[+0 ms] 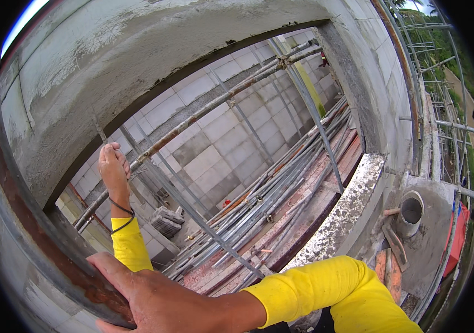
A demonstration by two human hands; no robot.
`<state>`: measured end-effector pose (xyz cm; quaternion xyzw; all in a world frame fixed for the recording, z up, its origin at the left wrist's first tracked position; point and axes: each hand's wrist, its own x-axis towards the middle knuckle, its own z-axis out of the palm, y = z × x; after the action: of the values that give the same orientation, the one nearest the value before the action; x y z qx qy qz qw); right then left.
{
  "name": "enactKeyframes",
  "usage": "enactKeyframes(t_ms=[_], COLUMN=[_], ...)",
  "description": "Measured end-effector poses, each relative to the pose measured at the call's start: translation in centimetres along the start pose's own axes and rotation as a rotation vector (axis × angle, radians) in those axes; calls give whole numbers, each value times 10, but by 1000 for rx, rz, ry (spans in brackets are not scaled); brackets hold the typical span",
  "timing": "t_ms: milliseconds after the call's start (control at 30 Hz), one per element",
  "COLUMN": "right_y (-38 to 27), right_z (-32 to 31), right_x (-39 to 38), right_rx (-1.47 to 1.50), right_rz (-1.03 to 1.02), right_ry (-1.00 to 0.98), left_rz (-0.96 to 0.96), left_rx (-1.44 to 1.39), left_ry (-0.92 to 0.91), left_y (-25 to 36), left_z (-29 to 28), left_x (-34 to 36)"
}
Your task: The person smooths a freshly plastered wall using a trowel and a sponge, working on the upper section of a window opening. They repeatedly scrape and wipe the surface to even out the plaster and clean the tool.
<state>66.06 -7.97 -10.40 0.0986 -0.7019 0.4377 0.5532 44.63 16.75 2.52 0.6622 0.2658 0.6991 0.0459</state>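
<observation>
My left hand (115, 166) is raised beside the wet-looking plaster under the lintel (154, 61). Its fingers are closed round a thin, narrow grey strip (100, 130), whose upper end lies near the lintel's lower edge; I cannot make out its exact kind. A dark band circles that wrist. My right arm, in a yellow sleeve, crosses in front, and my right hand (176, 297) is wrapped round a rusty steel pole (34, 227) at the lower left. Part of its fingers is hidden at the frame's lower edge.
Scaffold tubes (209, 114) cross the wall opening. Beyond lie many long metal pipes (248, 208) and stacked blocks (165, 222). On the right a ledge holds a round container (412, 208), a hammer-like tool (395, 244) and orange items (389, 275). Scaffolding drops away at the far right.
</observation>
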Motion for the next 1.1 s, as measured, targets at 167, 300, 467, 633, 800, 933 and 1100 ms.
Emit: enactKeyframes(t_ms=[167,300,467,633,800,933,1100], right_y=[6,30,34,48,72,97,115], right_z=[0,-21,-24,-27,-37,-89,-179], right_x=[-11,-24,-48,-80,-113,-176,-268], right_rx=[97,25,22,129,37,-465,-821], right_rz=[-62,18,112,29,-98,-267,209], right_ry=[-67,-142,-262,-302,-218,242,1113], left_rz=[-202,-443,-649,-865,-960,-1102,-1000], left_rx=[116,-98,-237,-375,-454,-442,-290], left_ry=[-358,-526,-538,-378,-231,-108,-288], left_y=[6,-22,-20,-29,-31,-44,-32], left_z=[67,111,127,165,224,230,233], left_x=[-99,-157,-249,-352,-431,-449,-451])
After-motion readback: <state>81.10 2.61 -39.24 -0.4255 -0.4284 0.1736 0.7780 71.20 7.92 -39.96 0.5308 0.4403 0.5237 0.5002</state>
